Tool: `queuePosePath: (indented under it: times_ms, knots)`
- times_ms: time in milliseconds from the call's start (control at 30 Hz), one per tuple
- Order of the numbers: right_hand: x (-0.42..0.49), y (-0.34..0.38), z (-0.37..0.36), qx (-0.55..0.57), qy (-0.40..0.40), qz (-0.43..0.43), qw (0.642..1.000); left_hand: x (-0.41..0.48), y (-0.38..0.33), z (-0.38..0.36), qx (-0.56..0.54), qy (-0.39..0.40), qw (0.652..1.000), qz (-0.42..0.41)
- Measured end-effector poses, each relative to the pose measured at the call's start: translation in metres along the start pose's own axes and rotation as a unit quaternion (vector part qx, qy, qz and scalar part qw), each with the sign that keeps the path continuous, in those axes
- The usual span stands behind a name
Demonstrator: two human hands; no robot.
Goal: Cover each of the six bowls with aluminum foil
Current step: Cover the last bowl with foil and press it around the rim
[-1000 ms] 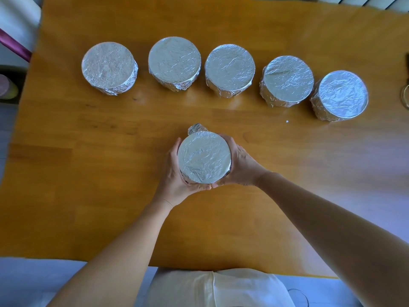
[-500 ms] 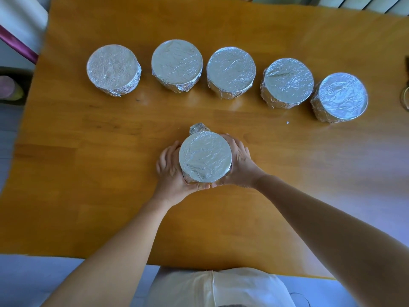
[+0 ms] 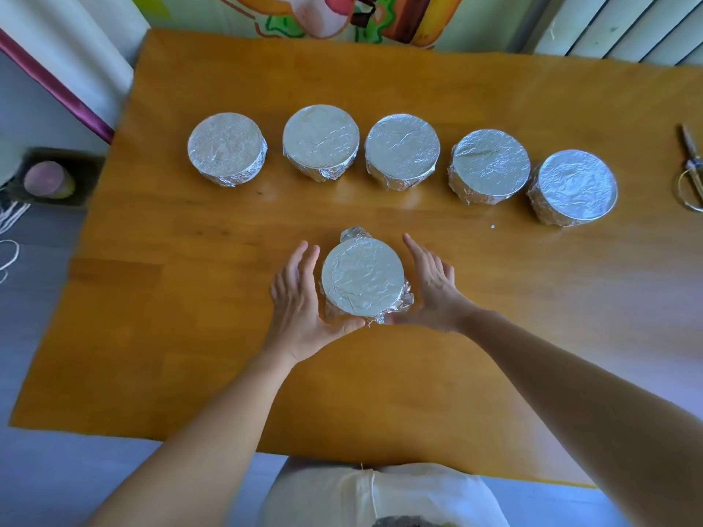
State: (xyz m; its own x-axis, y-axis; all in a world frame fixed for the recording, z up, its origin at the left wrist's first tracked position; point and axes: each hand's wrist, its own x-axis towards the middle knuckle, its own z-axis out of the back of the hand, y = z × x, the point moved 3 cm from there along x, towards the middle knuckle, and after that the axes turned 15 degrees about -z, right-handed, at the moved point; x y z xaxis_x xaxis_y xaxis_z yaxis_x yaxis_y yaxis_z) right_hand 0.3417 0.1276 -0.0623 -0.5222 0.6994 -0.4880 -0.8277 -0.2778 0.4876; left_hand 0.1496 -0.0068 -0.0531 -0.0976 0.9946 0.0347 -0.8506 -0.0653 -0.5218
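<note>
Left hand (image 3: 295, 298) and right hand (image 3: 433, 287) fingers lie straight, gripping nothing; the foil-covered bowl (image 3: 363, 275) sits between them (crimping looks finished).

The foil (image 3: 362, 275) is crinkled silver, the table (image 3: 159, 336) orange-brown wood grain, and the scissors (image 3: 693, 167) seemingly brass-coloured.

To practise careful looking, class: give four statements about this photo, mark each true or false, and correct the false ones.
1. Five covered bowls stand in a row at the back of the table. True.
2. The left hand and right hand flank the near bowl, fingers straight. True.
3. The near bowl is uncovered. False: it is covered.
4. Scissors lie at the table's left edge. False: they lie at its right edge.
</note>
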Motion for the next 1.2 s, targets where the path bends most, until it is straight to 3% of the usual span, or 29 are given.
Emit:
queuePosePath:
  times_ms: [133, 400, 633, 733, 833, 1000, 1200]
  knots:
    - [0.000, 0.017, 0.022, 0.040, -0.015, 0.074, 0.996, 0.018, -0.023, 0.000, 0.040, 0.005, 0.999, -0.017]
    - [0.007, 0.027, 0.017, 0.104, -0.018, 0.047, 0.993, 0.022, -0.027, -0.004, 0.093, 0.062, 0.994, 0.005]
    - [-0.015, 0.017, 0.004, 0.111, -0.019, 0.021, 0.993, 0.020, -0.017, 0.008, 0.072, 0.175, 0.974, -0.128]
    - [-0.026, 0.009, -0.003, 0.070, -0.051, 0.028, 0.996, 0.014, -0.011, 0.012, 0.052, 0.196, 0.969, -0.141]
    - [-0.030, 0.011, 0.000, 0.049, -0.113, 0.040, 0.992, 0.006, -0.009, 0.011, 0.015, 0.187, 0.977, -0.104]
    - [-0.026, 0.028, -0.013, -0.006, 0.003, 0.060, 0.998, 0.000, -0.008, 0.001, -0.039, 0.149, 0.986, -0.059]
    - [-0.016, 0.031, -0.034, 0.011, 0.028, 0.040, 0.999, 0.001, -0.002, -0.011, -0.107, 0.101, 0.989, -0.027]
